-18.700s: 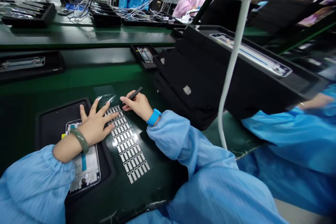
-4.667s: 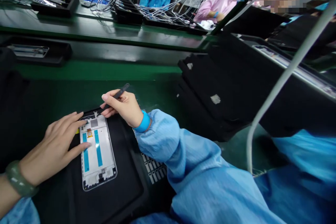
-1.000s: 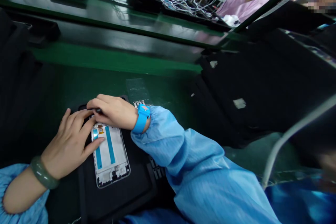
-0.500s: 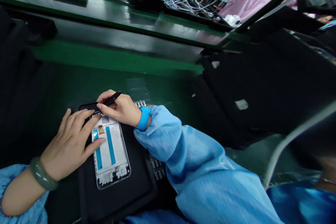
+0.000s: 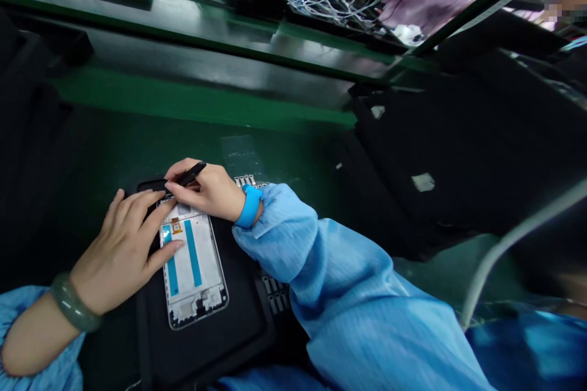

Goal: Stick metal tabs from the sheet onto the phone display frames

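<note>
Oblong silver phone frame [image 5: 184, 264], far end: my right hand [image 5: 210, 192] pinches a slim black tool [image 5: 192, 174]. Left hand [image 5: 121, 244] splayed on its left edge.

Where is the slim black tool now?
The tool is left of centre in the head view, in the right hand, at the far end of the silver rectangular device frame.

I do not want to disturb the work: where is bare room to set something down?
The green work surface looks bare between the clear film and the black tray stack, also between the left hand and the lighter green strip. It is crowded at the phone frame, where the right hand holds a slim black tool beside the left.
</note>
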A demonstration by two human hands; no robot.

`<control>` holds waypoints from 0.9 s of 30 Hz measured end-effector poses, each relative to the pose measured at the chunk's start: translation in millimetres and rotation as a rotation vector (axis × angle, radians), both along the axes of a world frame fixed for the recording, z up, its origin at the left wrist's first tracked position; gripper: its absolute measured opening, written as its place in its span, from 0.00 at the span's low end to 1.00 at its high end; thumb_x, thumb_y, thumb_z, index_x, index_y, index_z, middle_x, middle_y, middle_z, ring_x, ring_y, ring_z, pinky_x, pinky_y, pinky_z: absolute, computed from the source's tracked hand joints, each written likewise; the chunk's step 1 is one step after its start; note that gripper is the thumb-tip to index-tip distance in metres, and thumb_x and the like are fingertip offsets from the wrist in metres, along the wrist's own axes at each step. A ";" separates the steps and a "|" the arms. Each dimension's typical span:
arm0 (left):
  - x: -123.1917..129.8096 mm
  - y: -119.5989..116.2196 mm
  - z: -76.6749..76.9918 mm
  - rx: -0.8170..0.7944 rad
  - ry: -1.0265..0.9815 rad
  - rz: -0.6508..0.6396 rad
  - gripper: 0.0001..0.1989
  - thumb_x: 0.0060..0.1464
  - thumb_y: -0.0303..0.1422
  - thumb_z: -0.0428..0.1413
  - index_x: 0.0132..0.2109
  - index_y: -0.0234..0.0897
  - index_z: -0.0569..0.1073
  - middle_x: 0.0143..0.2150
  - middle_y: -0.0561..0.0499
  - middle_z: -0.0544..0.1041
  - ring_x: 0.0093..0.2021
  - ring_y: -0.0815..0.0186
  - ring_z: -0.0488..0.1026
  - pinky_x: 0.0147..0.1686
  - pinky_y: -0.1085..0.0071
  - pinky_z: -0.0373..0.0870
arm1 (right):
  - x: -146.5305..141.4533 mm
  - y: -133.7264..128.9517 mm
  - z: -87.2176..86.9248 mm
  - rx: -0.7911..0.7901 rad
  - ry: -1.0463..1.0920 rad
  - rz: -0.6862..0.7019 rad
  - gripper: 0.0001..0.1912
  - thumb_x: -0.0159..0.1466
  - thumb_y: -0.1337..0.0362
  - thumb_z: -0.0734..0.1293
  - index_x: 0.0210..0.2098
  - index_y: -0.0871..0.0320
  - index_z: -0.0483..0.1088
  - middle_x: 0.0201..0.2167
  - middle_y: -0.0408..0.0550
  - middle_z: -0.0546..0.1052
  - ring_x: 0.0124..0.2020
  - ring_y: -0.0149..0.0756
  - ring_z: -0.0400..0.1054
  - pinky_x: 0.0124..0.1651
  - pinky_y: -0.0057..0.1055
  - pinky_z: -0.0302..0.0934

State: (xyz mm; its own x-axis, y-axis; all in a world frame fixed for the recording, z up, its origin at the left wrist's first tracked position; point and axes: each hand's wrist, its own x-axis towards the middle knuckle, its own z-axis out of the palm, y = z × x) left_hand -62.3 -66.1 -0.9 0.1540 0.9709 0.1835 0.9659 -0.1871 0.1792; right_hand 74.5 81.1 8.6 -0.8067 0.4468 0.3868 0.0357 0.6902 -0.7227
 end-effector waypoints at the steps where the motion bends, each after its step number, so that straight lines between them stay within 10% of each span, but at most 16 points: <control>1: 0.1 0.0 0.1 -0.001 -0.006 0.002 0.27 0.57 0.47 0.47 0.58 0.35 0.61 0.56 0.38 0.64 0.59 0.49 0.60 0.60 0.42 0.52 | -0.8 -0.4 1.0 0.021 -0.021 0.006 0.09 0.64 0.64 0.61 0.40 0.63 0.68 0.39 0.49 0.75 0.41 0.29 0.70 0.45 0.25 0.66; 27: -0.5 0.4 1.3 -0.021 0.023 0.022 0.29 0.57 0.48 0.46 0.61 0.37 0.59 0.55 0.39 0.66 0.58 0.49 0.61 0.60 0.42 0.51 | -2.2 4.4 2.4 0.022 -0.072 -0.017 0.09 0.64 0.64 0.61 0.42 0.62 0.66 0.37 0.47 0.74 0.36 0.28 0.69 0.41 0.25 0.65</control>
State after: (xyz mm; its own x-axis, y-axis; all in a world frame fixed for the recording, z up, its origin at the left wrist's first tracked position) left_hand -62.8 -65.6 0.5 0.1370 0.9776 0.1597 0.9736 -0.1626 0.1601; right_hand 72.3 85.5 11.0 -0.8252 0.4530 0.3375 0.0994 0.7046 -0.7026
